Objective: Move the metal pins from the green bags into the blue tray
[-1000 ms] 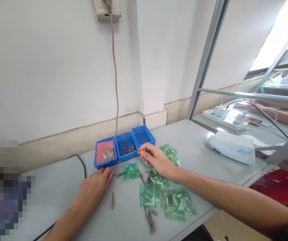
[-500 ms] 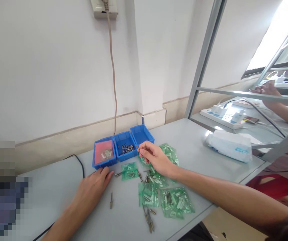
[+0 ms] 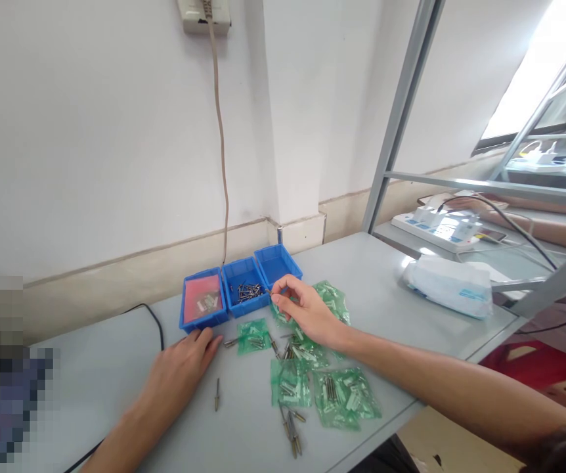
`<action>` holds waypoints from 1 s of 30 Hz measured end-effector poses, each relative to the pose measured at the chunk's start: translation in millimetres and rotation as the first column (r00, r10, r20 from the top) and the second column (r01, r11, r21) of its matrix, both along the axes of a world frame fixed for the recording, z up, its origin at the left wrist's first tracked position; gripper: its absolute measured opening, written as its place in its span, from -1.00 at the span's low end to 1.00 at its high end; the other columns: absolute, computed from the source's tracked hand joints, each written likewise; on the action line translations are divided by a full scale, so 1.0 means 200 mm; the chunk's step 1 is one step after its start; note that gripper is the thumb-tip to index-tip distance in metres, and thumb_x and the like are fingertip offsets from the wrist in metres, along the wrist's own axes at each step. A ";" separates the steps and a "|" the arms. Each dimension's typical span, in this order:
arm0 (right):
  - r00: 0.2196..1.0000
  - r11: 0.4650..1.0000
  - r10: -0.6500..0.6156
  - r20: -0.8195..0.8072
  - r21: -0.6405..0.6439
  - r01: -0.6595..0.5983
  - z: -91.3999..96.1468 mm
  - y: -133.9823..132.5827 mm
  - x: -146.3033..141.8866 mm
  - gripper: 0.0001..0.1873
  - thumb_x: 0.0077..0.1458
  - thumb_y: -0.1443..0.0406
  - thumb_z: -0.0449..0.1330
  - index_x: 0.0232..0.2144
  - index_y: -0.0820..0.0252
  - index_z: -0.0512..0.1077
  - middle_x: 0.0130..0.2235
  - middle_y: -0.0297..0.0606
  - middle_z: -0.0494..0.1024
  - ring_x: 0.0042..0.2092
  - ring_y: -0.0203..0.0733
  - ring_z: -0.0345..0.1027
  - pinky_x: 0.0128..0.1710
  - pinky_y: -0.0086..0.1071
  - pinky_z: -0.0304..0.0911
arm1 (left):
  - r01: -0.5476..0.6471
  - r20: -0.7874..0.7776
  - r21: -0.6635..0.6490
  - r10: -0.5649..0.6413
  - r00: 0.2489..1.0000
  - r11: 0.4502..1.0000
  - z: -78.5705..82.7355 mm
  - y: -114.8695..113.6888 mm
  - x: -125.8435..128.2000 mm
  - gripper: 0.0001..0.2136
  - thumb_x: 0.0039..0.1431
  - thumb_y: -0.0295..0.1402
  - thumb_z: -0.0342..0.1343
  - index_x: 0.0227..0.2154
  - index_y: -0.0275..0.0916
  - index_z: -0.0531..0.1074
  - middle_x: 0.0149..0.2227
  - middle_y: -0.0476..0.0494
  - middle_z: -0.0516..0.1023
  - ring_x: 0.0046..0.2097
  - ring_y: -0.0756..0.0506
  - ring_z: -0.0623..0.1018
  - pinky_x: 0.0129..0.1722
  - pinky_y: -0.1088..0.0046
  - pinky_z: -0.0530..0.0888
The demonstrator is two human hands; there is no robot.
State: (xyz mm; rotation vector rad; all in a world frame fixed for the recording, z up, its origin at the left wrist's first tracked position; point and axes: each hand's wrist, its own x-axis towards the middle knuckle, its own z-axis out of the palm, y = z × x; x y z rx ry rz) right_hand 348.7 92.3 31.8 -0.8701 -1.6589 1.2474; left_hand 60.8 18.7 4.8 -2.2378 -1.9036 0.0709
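My right hand [image 3: 305, 309] is closed in a pinch beside the right front corner of the middle blue bin [image 3: 246, 306]. A small thin metal pin [image 3: 268, 291] shows at its fingertips. Many dark, silvery pins [image 3: 250, 292] lie loose in that bin. My left hand [image 3: 188, 358] lies on the table with fingers extended, touching or nearly touching the front of the left blue bin [image 3: 204, 323], which holds a pink sheet [image 3: 195, 297] and a small clear bag [image 3: 208, 303]. Under and around my right hand are several green plastic bags [image 3: 345, 397] with metal and white parts.
A single metal piece with a thicker end [image 3: 217, 395] lies in front of my left hand; several more [image 3: 293, 433] lie near the front. The right blue bin [image 3: 279, 263] stands behind my right hand. A white plastic packet [image 3: 448, 286] rests near the grey metal frame [image 3: 404, 118]. Another person's arm [image 3: 549, 231] is beyond.
My hands stay nearly in place; the right fingertips remain pinched by the middle bin. Beyond the frame, another person's raised hand has come down toward the far table.
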 end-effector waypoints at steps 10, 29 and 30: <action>0.999 0.998 -0.038 0.013 0.051 0.038 0.00 0.00 0.00 -0.77 0.34 0.06 0.22 -0.21 0.08 0.43 -0.28 -0.33 0.42 -0.30 -0.20 0.25 -0.31 -0.32 0.27 | -0.013 0.023 -0.001 0.013 1.000 1.000 0.01 0.00 0.01 -0.66 0.52 -0.16 -0.18 -0.20 -0.17 0.46 -0.28 -0.16 0.60 -0.27 -0.18 0.65 -0.44 0.44 0.32; 1.000 1.000 -0.002 -0.025 0.003 0.003 0.01 0.00 0.00 -0.73 0.33 0.05 0.23 -0.20 0.11 0.40 -0.39 -0.41 0.36 -0.40 -0.26 0.23 -0.38 -0.33 0.19 | -0.035 -0.072 -0.031 0.032 0.997 0.999 0.03 0.00 0.03 -0.67 0.57 -0.15 -0.20 -0.17 -0.17 0.41 -0.25 -0.14 0.65 -0.23 -0.21 0.68 -0.47 0.45 0.20; 1.000 1.000 -0.001 -0.028 0.001 0.001 0.01 0.00 0.00 -0.73 0.34 0.05 0.23 -0.20 0.11 0.40 -0.39 -0.41 0.36 -0.40 -0.26 0.23 -0.38 -0.34 0.19 | -0.028 -0.073 -0.023 0.027 0.997 0.999 0.03 0.00 0.02 -0.67 0.57 -0.15 -0.20 -0.17 -0.16 0.41 -0.26 -0.13 0.65 -0.24 -0.20 0.68 -0.47 0.45 0.20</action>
